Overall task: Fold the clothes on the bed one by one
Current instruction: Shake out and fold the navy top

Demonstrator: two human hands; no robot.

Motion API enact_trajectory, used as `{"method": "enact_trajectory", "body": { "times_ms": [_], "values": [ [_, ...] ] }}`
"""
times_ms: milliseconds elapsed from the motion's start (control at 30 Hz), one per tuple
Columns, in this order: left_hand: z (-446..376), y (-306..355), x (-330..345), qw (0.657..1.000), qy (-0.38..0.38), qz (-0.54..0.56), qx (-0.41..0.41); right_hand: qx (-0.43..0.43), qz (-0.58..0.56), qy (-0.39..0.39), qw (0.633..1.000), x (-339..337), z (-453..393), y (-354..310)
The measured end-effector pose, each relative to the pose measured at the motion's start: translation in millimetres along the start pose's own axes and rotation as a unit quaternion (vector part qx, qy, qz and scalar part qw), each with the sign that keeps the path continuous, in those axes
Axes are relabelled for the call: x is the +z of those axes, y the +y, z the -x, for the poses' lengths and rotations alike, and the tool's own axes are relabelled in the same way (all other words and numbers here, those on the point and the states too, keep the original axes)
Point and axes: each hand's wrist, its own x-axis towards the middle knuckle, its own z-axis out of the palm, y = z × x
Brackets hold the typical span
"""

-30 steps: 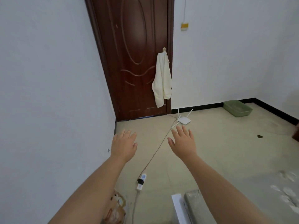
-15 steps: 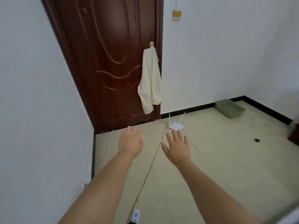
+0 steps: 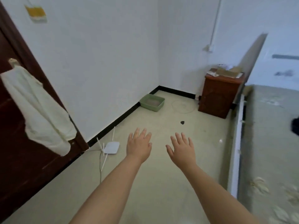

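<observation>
My left hand and my right hand are stretched out in front of me over the floor, palms down, fingers spread, holding nothing. The bed with a pale patterned cover runs along the right edge of the view. A dark piece of clothing lies on it at the far right, mostly cut off by the frame. Both hands are well left of the bed and touch nothing.
A dark wooden door with a cream garment hung on its hook stands at the left. A white router with its cable lies on the floor. A green tray and a brown nightstand stand near the far corner.
The view has swung to the right: the door slid to the left edge, and the nightstand and bed came into sight. Both hands stay outstretched and empty.
</observation>
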Motion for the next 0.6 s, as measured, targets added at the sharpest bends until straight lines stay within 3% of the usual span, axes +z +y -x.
{"method": "enact_trajectory", "body": {
  "times_ms": [167, 333, 600],
  "values": [
    [-167, 80, -16, 0.995, 0.018, -0.019, 0.098, 0.087, 0.011, 0.054, 0.995, -29, -110, 112],
    [-288, 163, -19, 0.981, 0.025, -0.025, 0.191, 0.168, 0.023, 0.066, 0.983, -54, -168, 221],
    [-498, 317, -3, 0.938, 0.037, -0.025, 0.344, 0.359, 0.063, 0.090, 0.927, -73, -253, 411]
  ]
}}
